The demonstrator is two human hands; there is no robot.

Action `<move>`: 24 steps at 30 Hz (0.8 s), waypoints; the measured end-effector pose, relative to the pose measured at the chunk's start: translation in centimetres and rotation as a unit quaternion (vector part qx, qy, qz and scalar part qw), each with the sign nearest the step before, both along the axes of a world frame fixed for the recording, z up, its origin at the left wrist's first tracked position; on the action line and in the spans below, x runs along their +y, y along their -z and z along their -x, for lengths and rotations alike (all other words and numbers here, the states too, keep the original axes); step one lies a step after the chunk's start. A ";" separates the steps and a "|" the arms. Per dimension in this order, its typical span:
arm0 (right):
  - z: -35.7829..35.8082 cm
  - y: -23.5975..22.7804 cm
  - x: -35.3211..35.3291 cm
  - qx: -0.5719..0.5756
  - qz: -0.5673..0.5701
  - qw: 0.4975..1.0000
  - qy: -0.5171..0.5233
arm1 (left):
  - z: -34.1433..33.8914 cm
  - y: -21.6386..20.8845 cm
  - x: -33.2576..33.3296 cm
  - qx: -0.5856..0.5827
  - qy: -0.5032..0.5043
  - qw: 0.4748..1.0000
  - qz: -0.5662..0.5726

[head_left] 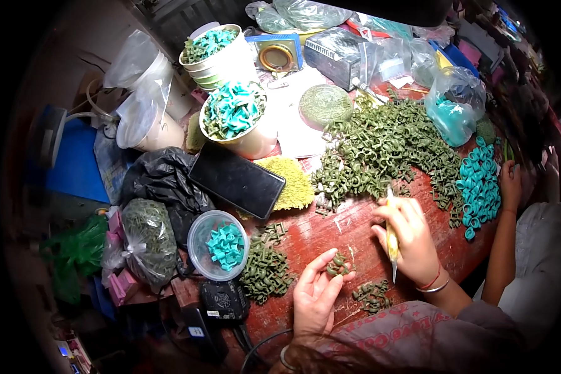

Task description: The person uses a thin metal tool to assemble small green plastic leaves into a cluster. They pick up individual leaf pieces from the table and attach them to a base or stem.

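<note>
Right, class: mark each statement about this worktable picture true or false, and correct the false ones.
1. The left hand holds a small green piece. True.
2. The right hand holds a yellow-handled tool. True.
3. The black phone stands upright against a cup. False: it lies flat, partly on the yellow-green pad.
4. The clear round container holds red pieces. False: they are teal.
5. A big pile of green pieces lies on the red table. True.
</note>
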State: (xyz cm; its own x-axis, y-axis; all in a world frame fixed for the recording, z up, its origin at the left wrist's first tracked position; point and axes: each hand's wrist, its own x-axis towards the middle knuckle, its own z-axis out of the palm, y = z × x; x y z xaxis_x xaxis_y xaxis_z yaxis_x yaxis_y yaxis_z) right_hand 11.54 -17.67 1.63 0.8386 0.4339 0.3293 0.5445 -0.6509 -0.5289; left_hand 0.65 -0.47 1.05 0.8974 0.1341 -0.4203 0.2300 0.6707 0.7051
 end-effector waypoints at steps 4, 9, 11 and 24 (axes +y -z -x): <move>0.5 -0.4 0.7 0.096 -0.141 0.983 -0.074 | -0.1 0.0 0.2 0.029 -0.031 0.997 0.059; -0.3 -0.6 -0.4 0.013 -0.097 0.995 0.028 | -0.2 -0.4 0.1 0.058 -0.027 0.994 0.089; -0.3 0.0 -0.1 0.016 -0.065 0.997 -0.040 | 0.1 0.5 0.7 0.031 -0.008 0.993 0.116; 0.6 -0.1 0.5 0.119 -0.159 0.975 -0.100 | -0.2 0.1 0.2 0.088 -0.012 0.994 0.069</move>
